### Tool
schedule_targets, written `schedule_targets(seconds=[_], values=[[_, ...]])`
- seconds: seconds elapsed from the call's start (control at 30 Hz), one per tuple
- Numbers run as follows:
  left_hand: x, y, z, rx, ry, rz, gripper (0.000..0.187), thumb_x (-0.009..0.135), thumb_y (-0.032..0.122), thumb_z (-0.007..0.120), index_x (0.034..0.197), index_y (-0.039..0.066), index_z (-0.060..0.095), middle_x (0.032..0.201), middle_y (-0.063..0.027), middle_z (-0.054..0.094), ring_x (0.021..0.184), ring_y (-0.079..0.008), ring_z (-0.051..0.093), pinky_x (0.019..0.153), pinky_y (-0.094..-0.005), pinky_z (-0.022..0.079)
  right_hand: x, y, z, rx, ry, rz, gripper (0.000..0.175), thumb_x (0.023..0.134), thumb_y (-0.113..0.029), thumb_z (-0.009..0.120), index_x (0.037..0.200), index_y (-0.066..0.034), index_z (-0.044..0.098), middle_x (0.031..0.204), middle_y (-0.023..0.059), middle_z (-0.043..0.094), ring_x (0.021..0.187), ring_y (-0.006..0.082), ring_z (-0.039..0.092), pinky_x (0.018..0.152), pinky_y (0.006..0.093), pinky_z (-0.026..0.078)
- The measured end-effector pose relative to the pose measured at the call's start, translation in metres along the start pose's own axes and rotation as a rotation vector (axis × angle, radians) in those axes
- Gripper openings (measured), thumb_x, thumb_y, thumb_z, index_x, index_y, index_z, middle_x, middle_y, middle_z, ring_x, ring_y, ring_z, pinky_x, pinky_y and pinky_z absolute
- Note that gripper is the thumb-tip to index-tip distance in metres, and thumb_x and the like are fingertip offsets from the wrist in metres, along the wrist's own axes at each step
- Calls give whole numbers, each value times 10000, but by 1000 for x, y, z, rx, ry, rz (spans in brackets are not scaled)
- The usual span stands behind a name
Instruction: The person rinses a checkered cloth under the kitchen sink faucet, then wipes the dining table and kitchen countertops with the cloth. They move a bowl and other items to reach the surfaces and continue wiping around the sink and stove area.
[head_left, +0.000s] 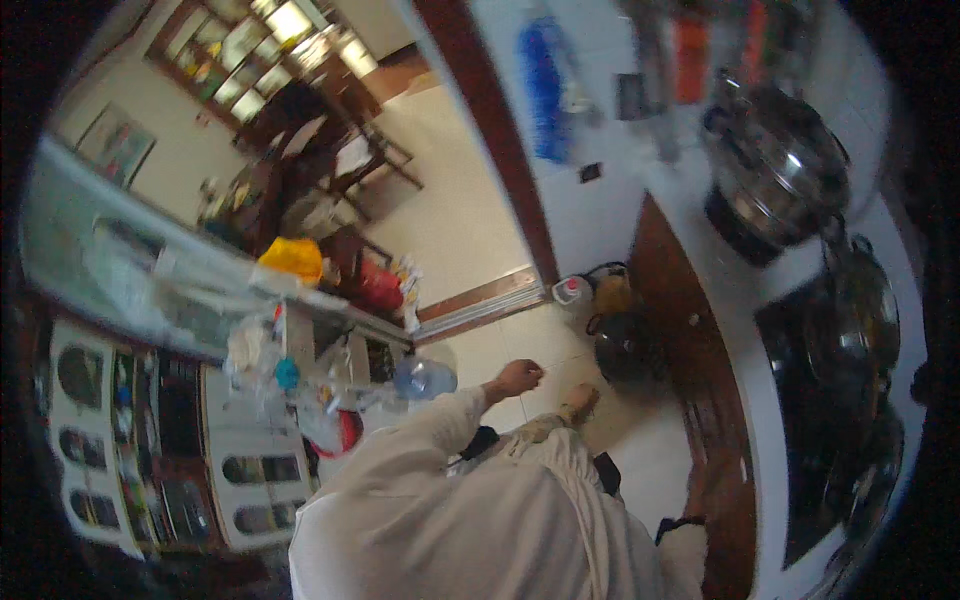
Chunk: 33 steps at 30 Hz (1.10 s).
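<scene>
My left hand (517, 377) hangs over the tiled floor in front of my body, its fingers loosely curled. Nothing is seen sticking out of it; the inside of the palm is hidden. Nearby on its left stands a clear bluish plastic water bottle (425, 377). My bare foot (580, 401) shows on the tiles just beyond that hand. Low on the right, my right hand (696, 487) is blurred against the brown cabinet front (716, 420), below a dark wristband (679, 527). Its fingers are hard to make out, and whether it touches the cabinet cannot be told.
A dark round pot or bag (630, 346) and a white plastic jug (572, 291) stand on the floor beside the cabinet. Steel pots (787, 169) and a black cooktop (795, 450) occupy the right counter. A sliding-door track (480, 304) crosses the doorway ahead.
</scene>
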<state>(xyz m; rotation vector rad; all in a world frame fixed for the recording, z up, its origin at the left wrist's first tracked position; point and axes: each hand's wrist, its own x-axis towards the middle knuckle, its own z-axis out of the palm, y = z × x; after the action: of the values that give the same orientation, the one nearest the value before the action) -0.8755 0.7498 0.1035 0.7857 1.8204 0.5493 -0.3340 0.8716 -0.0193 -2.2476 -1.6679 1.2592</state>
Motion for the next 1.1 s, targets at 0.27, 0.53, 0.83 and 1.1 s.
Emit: schedule_targets(seconds=[0.27, 0.53, 0.83, 1.1], values=[[-80, -173, -71, -394, 392, -437, 427, 896, 391, 562, 1091, 16, 618, 869, -76, 672, 731, -165, 629, 643, -316, 499, -1, -145, 101, -450, -273, -520, 531, 749, -326, 717, 1155, -7, 594, 1151, 211, 580, 1096, 370, 533, 936, 459, 436], [-42, -209, -179, -799, 408, -387, 356, 912, 413, 561, 1085, 102, 592, 924, -41, 675, 783, -163, 644, 612, -312, 474, 14, -447, 233, -473, -506, -796, 502, 778, -332, 678, 1172, -31, 600, 1165, 216, 600, 1077, 347, 573, 930, 425, 447], [40, -147, -362, -1293, 736, 72, 236, 949, 311, 535, 918, 91, 612, 800, -5, 646, 664, -91, 578, 581, -235, 442, -51, -750, 390, -486, -880, -1126, 517, 824, -298, 674, 1230, 1, 560, 1107, 174, 651, 1010, 258, 629, 856, 359, 493], [101, -138, -444, -1301, 728, -133, 277, 938, 393, 550, 948, 124, 617, 829, 11, 634, 671, -74, 569, 584, -230, 450, 4, -934, 501, -659, -906, -1227, 565, 805, -393, 643, 1202, 5, 580, 1171, 198, 620, 1061, 350, 598, 921, 404, 468]])
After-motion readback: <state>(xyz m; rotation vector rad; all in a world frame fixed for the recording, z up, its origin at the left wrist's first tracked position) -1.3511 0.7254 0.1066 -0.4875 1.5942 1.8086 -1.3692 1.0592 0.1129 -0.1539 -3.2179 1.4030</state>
